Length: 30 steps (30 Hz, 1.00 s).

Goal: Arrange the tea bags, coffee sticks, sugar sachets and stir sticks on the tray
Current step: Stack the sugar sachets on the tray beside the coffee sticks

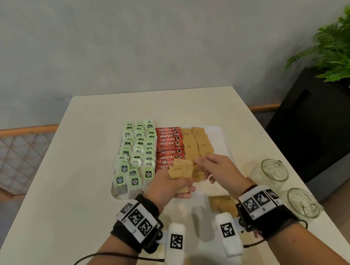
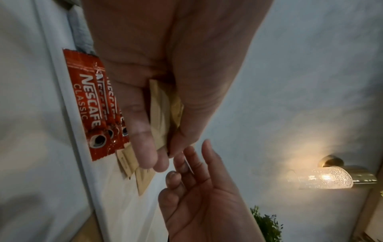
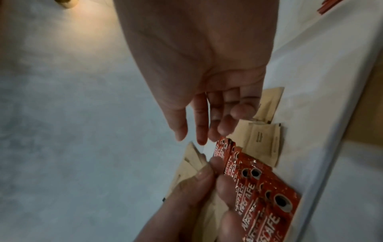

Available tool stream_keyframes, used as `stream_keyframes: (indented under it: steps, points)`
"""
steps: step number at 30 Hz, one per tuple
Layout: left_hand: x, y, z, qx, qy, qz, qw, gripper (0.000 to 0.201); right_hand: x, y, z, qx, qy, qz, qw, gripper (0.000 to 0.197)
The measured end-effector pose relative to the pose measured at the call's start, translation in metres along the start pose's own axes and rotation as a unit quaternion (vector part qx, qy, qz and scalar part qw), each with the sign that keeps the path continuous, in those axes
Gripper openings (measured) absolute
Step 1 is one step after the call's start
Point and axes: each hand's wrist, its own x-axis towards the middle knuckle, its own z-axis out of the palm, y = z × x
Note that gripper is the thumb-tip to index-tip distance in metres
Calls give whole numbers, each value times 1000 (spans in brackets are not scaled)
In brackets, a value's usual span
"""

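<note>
My left hand (image 1: 172, 184) grips a fanned bunch of brown sugar sachets (image 1: 180, 171) just above the near part of the white tray (image 1: 221, 135). In the left wrist view the thumb and fingers (image 2: 145, 144) pinch the bunch (image 2: 163, 111). My right hand (image 1: 213, 167) hovers beside it, fingers relaxed and holding nothing; its fingertips (image 3: 202, 137) nearly touch the sachets. On the tray lie three columns of green tea bags (image 1: 136, 156), a column of red coffee sticks (image 1: 169, 146) and rows of sugar sachets (image 1: 198, 144).
More brown sachets (image 1: 221, 201) lie on the white table just off the tray's near edge, under my right wrist. Two glass jars (image 1: 270, 172) (image 1: 302, 202) stand near the table's right edge. A black planter (image 1: 315, 125) with a fern stands beyond.
</note>
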Motion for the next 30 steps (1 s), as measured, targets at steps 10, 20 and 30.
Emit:
stream_keyframes:
  steps: [10,20,30]
  points:
    - [-19,-5,10,0,21,2,1000,23,-25,2,-19,71,96,-11,993,16]
    - [-30,-6,28,-59,57,-8,997,28,-38,-2,-28,50,64,-18,997,16]
    - [-21,6,40,21,53,34,998,19,-36,5,-30,16,-41,-22,999,24]
